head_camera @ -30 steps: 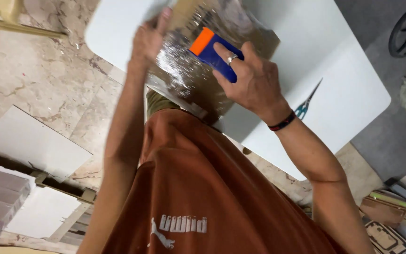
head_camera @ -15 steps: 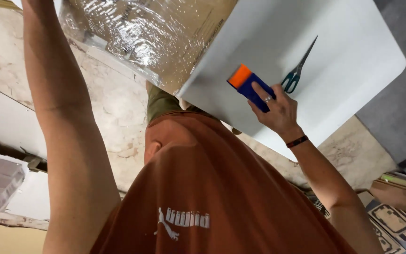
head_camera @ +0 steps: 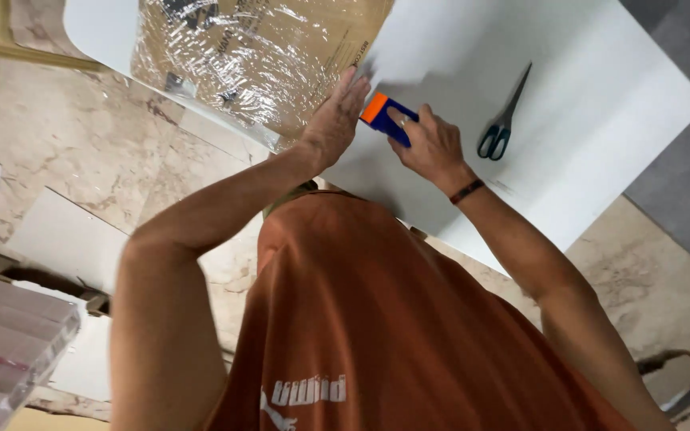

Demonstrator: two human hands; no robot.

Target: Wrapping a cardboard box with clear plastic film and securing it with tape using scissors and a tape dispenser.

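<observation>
The tabletop point(head_camera: 600, 120) looks smooth, matt white. A brown cardboard box point(head_camera: 257, 56) wears crinkled, glossy clear plastic film. The scraper point(head_camera: 385, 116) seems smooth blue and orange plastic. The scissors point(head_camera: 505, 120) show dull metal blades and dark plastic handles. The floor point(head_camera: 65, 144) is polished, veined stone.

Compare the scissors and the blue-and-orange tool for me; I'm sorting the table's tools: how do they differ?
The scissors are slim and dark with looped handles; the blue-and-orange tool is a short, blocky piece. The scissors lie untouched, apart from both hands; the tool is gripped in the right hand, close to the left hand. Both are over the white table.
</observation>
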